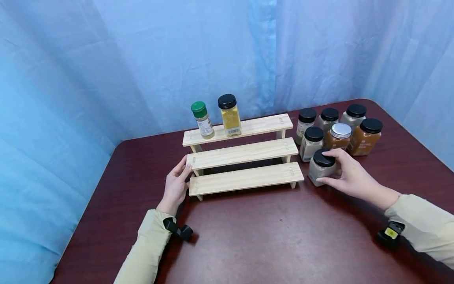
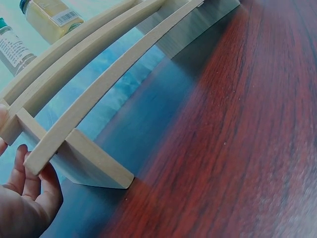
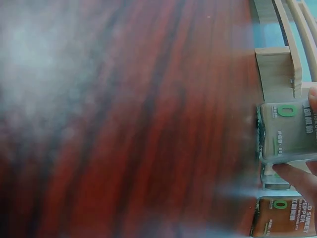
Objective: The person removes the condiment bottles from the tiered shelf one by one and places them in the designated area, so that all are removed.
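Note:
A three-tier wooden spice rack (image 1: 244, 155) stands on the table. My left hand (image 1: 175, 186) grips its left end, thumb on the middle tier; in the left wrist view, curled fingers touch the end of the lowest tier. Right of the rack, my right hand (image 1: 351, 176) holds a square spice jar (image 1: 318, 172) of grey powder with a black lid, index finger on the lid and thumb on the side. In the right wrist view this jar (image 3: 287, 131) shows a green mark on its label. On the top tier stand a green-capped shaker (image 1: 204, 124) and a black-lidded jar of yellow powder (image 1: 230, 118).
Several more jars stand close together behind the held jar, among them a silver-lidded jar (image 1: 338, 136), an orange-brown jar (image 1: 365, 138) and a pale jar (image 1: 310, 146). The dark red table (image 1: 269, 240) extends in front of the rack. Blue curtains (image 1: 170, 59) hang behind and beside it.

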